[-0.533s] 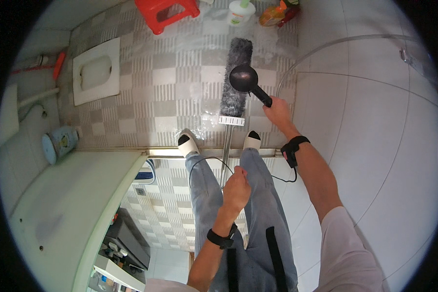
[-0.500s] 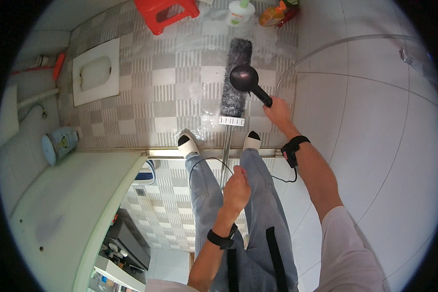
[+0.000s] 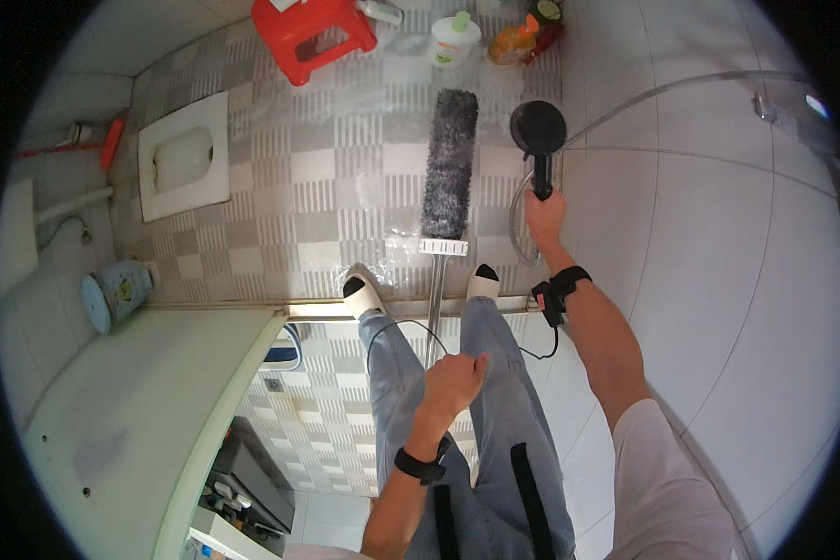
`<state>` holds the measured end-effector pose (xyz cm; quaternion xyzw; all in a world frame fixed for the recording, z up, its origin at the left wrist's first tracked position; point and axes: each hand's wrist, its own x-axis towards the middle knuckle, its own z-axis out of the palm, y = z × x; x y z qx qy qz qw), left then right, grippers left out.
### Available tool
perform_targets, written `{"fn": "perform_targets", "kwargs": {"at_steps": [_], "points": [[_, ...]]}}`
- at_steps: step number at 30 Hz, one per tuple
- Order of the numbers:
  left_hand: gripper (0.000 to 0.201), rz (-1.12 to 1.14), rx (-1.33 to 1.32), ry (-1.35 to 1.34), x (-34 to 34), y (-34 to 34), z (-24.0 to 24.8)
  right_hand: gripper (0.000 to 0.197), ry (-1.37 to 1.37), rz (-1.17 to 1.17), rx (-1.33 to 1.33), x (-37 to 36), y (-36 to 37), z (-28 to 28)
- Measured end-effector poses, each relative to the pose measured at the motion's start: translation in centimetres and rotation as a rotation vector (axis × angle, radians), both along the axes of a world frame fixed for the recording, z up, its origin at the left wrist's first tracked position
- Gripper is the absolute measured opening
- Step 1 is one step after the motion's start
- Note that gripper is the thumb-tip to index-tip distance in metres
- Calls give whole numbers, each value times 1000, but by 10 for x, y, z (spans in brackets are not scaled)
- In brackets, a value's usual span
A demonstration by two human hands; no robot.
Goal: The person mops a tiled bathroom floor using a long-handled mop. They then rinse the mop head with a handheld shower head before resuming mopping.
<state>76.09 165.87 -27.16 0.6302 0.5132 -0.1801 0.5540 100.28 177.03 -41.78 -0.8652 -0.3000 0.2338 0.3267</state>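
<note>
My right hand [image 3: 545, 220] is closed round the handle of a black shower head [image 3: 538, 129], holding it over the floor by the right wall. A grey hose [image 3: 516, 219] loops beside that hand and runs up the wall. Lower down, in front of my legs, my left hand [image 3: 452, 385] is closed on the metal pole of a mop [image 3: 452, 168]. The mop's long, fluffy dark grey head points away from me on the tiles, wet and matted. A white clamp joins it to the pole. The pole's lower part is hidden behind my left hand and arm.
A squat toilet [image 3: 183, 157] is set in the floor at left. At the far side stand a red plastic stool [image 3: 310, 42], a white pump bottle [image 3: 454, 41] and an orange bottle [image 3: 513, 43]. A raised sill [image 3: 322, 310] crosses by my slippers; a pale door [image 3: 112, 420] stands at lower left.
My right hand has moved the shower head to the right, away from above the mop head, and turned it upright. The left hand has come slightly nearer to me, still on the pole.
</note>
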Motion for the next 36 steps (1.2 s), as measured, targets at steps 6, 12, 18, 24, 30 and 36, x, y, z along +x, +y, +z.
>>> {"fn": "perform_targets", "kwargs": {"at_steps": [6,12,18,24,30,36], "points": [[45,214,62,-95,0,1,-4,20,130,34,-194,-1,2,2],[43,187,197,-95,3,6,-6,20,301,-192,-43,-16,-2,2],[36,197,201,-52,5,6,-3,18,36,-84,-19,-12,0,-1],[4,225,143,-48,5,3,-4,14,119,-140,-83,-2,4,0],[25,296,91,-155,5,0,-5,17,336,-318,93,-1,4,3],[28,196,83,-93,10,-2,-5,16,24,-77,127,-3,1,2]]}}
